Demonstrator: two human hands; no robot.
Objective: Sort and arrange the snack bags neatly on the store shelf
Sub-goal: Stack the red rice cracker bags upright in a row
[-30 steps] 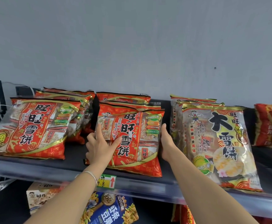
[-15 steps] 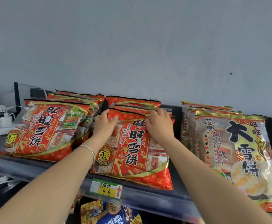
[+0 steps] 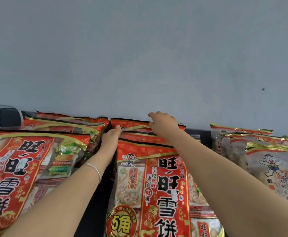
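Whereas both hands lately held the front red foil rice-cracker bag (image 3: 157,185), left hand (image 3: 110,136), fingers straight, now presses its stack's 9 o'clock side on the dark shelf (image 3: 95,211); right hand (image 3: 163,124) bends over the rear red bag (image 3: 131,123) at 12 o'clock, grip unclear. Judged: squaring rear bags.

We see soft, even light on the grey wall (image 3: 139,48), with no hard shadow on it. Below the wall, the snack bags (image 3: 165,185) show weak glare on their gold foil, and the gap between the stacks is dark. Far below the wall, at the corners, the print bends and blurs slightly.
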